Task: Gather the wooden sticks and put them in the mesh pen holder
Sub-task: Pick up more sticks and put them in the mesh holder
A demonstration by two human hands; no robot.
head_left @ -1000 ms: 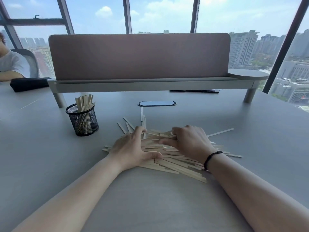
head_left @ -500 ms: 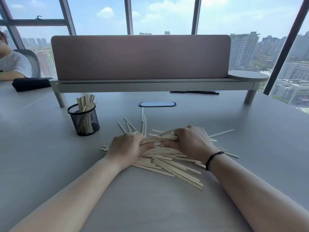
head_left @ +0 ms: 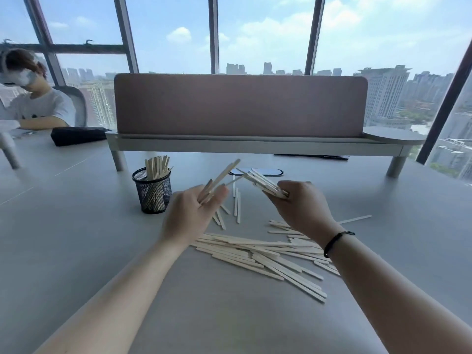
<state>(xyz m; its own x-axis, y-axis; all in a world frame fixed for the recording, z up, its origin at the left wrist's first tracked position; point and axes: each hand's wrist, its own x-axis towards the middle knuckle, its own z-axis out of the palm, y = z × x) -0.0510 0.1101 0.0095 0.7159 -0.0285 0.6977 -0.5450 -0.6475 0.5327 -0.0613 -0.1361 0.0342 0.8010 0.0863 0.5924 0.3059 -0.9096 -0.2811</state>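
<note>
1. Holder (head_left: 152, 194) at 10 o'clock on the desk (head_left: 63, 238), upright, already part full of sticks.
2. Left hand (head_left: 192, 213) is raised, fingers clamped on a few sticks (head_left: 221, 177) fanning up toward 1 o'clock.
3. Right hand (head_left: 301, 208) is raised, fingers clamped on a thicker bundle (head_left: 265, 184) pointing to 10 o'clock.
4. Pile (head_left: 260, 254) remains on the desk at 6 o'clock, plus strays near 12.
5. Advice: merge both bundles, square the ends, then drop them vertically into the holder; angled entry likely snags the rim or the standing sticks.
</note>
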